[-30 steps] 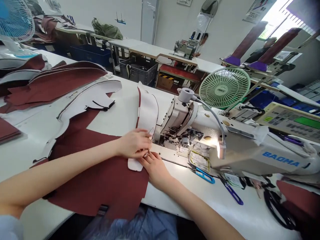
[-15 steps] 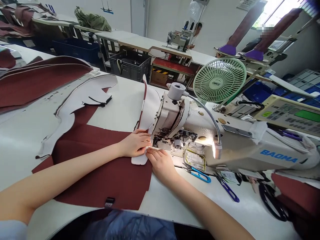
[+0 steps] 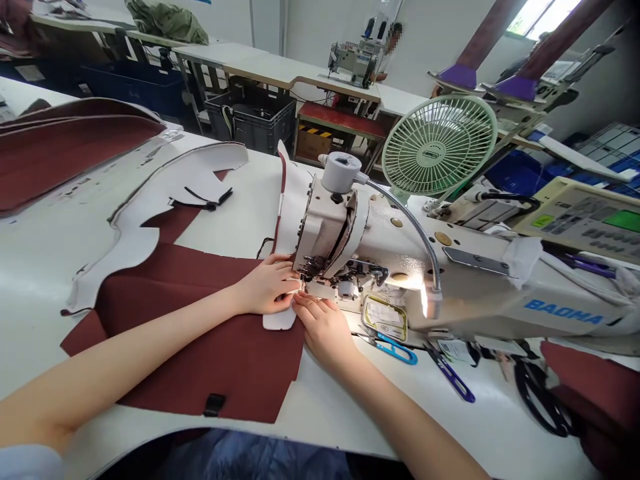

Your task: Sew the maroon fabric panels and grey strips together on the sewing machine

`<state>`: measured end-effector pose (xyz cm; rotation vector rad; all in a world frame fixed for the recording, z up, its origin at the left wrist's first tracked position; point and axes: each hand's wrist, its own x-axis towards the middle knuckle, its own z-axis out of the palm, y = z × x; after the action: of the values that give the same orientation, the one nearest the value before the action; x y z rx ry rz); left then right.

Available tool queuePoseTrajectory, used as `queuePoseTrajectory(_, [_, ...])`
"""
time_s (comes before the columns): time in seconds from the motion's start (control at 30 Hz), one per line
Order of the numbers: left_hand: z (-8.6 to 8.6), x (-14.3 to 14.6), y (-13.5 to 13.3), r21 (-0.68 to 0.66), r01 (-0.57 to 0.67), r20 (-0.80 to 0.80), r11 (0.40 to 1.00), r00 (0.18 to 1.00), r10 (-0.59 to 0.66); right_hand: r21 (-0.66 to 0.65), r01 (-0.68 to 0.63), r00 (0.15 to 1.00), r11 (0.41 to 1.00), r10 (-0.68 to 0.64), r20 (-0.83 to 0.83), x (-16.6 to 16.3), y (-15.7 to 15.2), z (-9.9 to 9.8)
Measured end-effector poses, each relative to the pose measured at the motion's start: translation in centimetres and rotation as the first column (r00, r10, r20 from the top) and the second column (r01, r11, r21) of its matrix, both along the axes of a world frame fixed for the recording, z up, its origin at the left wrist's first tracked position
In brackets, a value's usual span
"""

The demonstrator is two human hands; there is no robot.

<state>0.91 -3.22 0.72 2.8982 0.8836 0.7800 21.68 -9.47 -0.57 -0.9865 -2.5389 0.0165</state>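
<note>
My left hand [image 3: 269,285] lies palm down on a maroon fabric panel [image 3: 245,367], thumb and fingers apart, fingertips close to the needle area of a sewing machine [image 3: 323,230]. Beneath that hand, a narrow white-backed piece [image 3: 279,322] shows its lower end on top of the panel. My right hand [image 3: 326,327] is closed at the right edge of this white piece, fingers together beside the presser foot; its thumb is hidden. White backing of the work [image 3: 293,207] rises behind the machine head. A black tab [image 3: 214,405] sits at the panel's front edge.
Right of my hands lie a small tin [image 3: 385,318], blue thread snips [image 3: 396,349], purple snips [image 3: 453,377] and black-handled scissors [image 3: 540,400]. A green fan [image 3: 440,143] stands behind the machine. More maroon panels [image 3: 75,147] are stacked at left. A person [image 3: 393,47] is at a far machine.
The camera view has shifted slightly. Both hands keep nearly the same place at the needle, and the fabric under them has moved only a little.
</note>
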Motion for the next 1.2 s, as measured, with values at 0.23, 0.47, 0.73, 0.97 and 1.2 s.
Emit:
queuePoseTrajectory(0.23, [-0.2,0.0,0.4,0.014,0.017,-0.007,1.000,1.000,-0.017,0.044,-0.009,1.000,0.999,0.010,-0.026,0.0,0.0,0.0])
queuePoseTrajectory(0.47, [0.0,-0.1,0.6,0.024,0.039,0.006,0.999,0.999,-0.039,0.060,0.000,1.000,0.998,0.000,0.008,0.0,-0.1,0.0])
queuePoseTrajectory(0.73, [-0.7,-0.2,0.5,-0.016,0.056,0.006,0.998,0.998,-0.056,0.037,0.001,0.999,0.999,-0.003,0.042,-0.1,-0.5,0.4])
queuePoseTrajectory(0.97, [3.1,0.0,-1.7,-0.203,-0.063,-0.200,0.977,0.980,0.021,-0.075,0.008,0.999,0.997,-0.004,0.045,0.5,-0.1,0.5])
queuePoseTrajectory(1.2, [2.3,0.6,-6.4,-0.229,-0.259,-0.296,0.938,0.937,0.186,-0.151,0.047,0.996,0.987,-0.034,0.086,0.8,-0.5,1.3])
